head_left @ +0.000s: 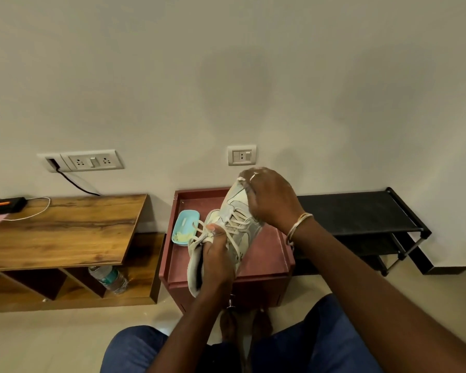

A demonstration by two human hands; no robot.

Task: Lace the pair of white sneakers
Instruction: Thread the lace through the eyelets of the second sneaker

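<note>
Over the red counter: a white sneaker [237, 227] is being held up off the surface, toe tilted up toward the far wall, heel hanging down past the near edge.
Sneaker and hands: the shoe is sitting between both hands, the right hand [272, 200] at its far toe end, the left hand [217, 257] at its near collar end.
Right hand: it is curling closed over the toe and right side of the sneaker, fingers wrapping the upper; a bangle [299, 224] is circling the wrist.
Left hand: it is closing around the heel collar, thumb and fingers pinching a bunch of white laces [199, 234] at the left of the tongue.
Laces: several crossings are showing on the upper; loose ends are trailing left of the left hand.
Red counter [267, 254]: raised rims are running along its left, far and right sides; bare surface is lying right of the shoe.
Blue dish [184, 227]: it is resting at the left on the counter, just beside the laces.
Surroundings: a wooden counter [65, 227] is standing to the left, a black rack [361, 216] to the right, both apart from the hands.
</note>
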